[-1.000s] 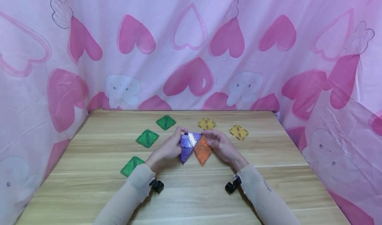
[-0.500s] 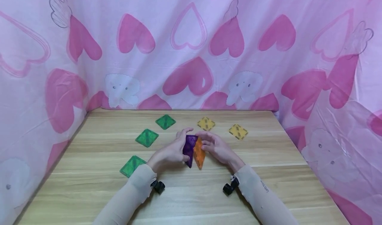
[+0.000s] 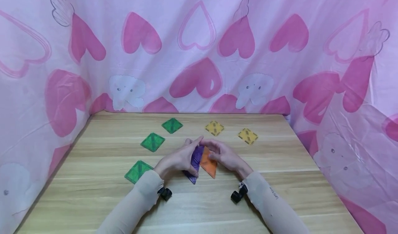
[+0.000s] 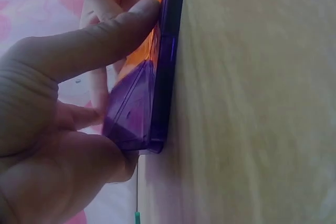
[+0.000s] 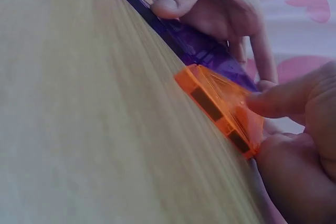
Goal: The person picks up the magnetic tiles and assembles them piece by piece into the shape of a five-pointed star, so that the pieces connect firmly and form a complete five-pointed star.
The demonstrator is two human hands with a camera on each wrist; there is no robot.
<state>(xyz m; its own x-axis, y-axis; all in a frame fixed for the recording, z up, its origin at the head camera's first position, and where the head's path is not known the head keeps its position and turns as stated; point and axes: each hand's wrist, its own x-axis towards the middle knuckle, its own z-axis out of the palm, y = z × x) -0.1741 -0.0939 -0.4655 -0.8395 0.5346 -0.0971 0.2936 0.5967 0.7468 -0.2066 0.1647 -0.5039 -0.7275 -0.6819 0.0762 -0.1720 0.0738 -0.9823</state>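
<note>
Your left hand [image 3: 178, 161] holds the purple piece [image 3: 196, 158] just beyond the middle of the worktop [image 3: 199, 206], its grip narrowed on it with the thumb toward 6 o'clock and the fingers toward 12. At 3 o'clock from that piece, your right hand [image 3: 225, 157] pinches the orange piece [image 3: 209, 164], its grip narrow too. The two pieces meet or overlap near their 12 o'clock ends; you cannot tell whether they are joined, or whether either rests on the worktop.

Your right wrist view shows dark strips in the orange piece's edge, which the head view does not make out. Your left wrist view looks along the purple piece's edge, with orange showing behind it. Only the head view shows the yellow tiles and the full layout.

Counting round the purple piece, you have three green tiles: the far green tile [image 3: 172, 125] at 11 o'clock, the middle green tile [image 3: 152, 142] at 10, and the near green tile [image 3: 138, 171] at 9, partly covered by your left sleeve [image 3: 133, 203]. Two are yellow: the inner yellow tile [image 3: 214, 128] at 1 o'clock and the outer yellow tile [image 3: 248, 136] at 2. The purple piece has seams, but you cannot tell how many tiles make it up
</note>
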